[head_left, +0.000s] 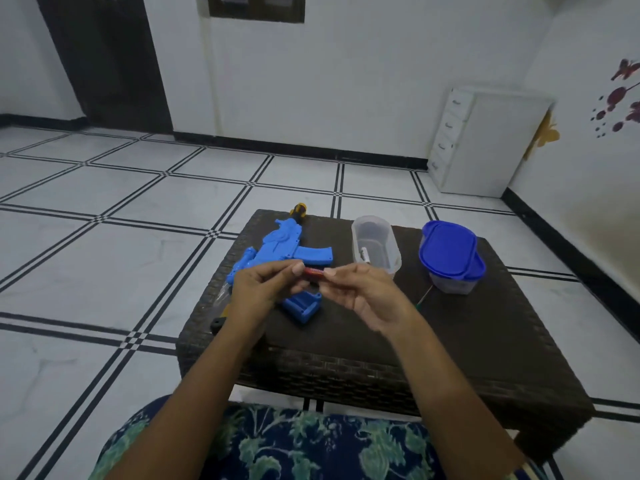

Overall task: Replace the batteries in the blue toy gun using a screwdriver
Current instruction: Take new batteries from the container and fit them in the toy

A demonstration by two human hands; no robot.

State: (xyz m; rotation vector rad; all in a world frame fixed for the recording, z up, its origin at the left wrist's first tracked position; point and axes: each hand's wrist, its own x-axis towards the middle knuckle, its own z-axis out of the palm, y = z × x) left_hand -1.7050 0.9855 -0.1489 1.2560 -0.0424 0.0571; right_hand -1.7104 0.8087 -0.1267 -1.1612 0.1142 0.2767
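The blue toy gun lies on its side on the dark wicker table, its yellow-black muzzle toward the far edge. Its grip end points at me and looks open at the bottom. My left hand and my right hand hover above the gun and together pinch a small red battery by its two ends. A thin screwdriver with a green handle lies on the table, partly hidden behind my right hand.
A clear lidless plastic tub with a small pale item inside stands behind my hands. Right of it sits a container with a blue lid. A white drawer cabinet stands against the far wall on the tiled floor.
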